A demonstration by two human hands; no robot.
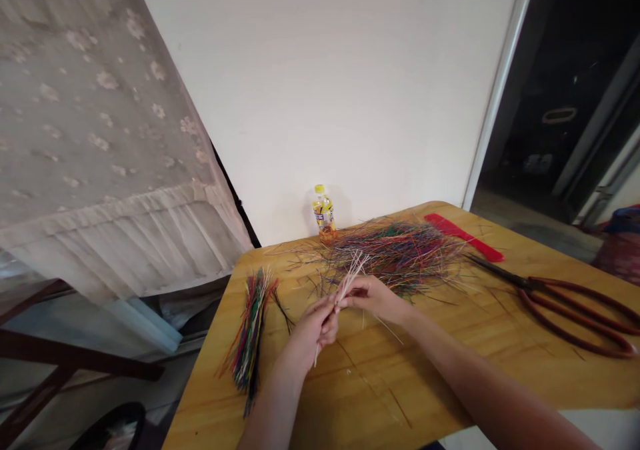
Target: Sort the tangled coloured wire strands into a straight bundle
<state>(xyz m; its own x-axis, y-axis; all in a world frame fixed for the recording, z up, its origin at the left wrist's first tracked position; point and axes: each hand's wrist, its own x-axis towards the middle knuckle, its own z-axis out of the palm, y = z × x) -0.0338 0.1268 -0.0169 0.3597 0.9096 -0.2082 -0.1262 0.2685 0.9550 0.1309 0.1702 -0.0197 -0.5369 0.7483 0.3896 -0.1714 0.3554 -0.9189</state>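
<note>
A small bunch of thin white strands [355, 270], wire-like, fans upward between my hands above the wooden table. My left hand [316, 323] is closed around its lower part, and one end pokes out beneath the fist. Fingers of my right hand [373, 297] pinch the bunch near its middle, touching the left fingertips. Beyond the hands spreads a loose heap of multicoloured strands [400, 250]. To the left lies a tidier bundle of coloured strands [253, 330], with a few black strands [284, 310] beside it.
Large scissors [565, 300] with reddish-brown handles lie at the right of the table [380, 397]. A red flat strip [463, 237] is at the back right. A yellow-capped bottle [324, 215] stands upright by the wall. Left of the table hangs a curtain [100, 137].
</note>
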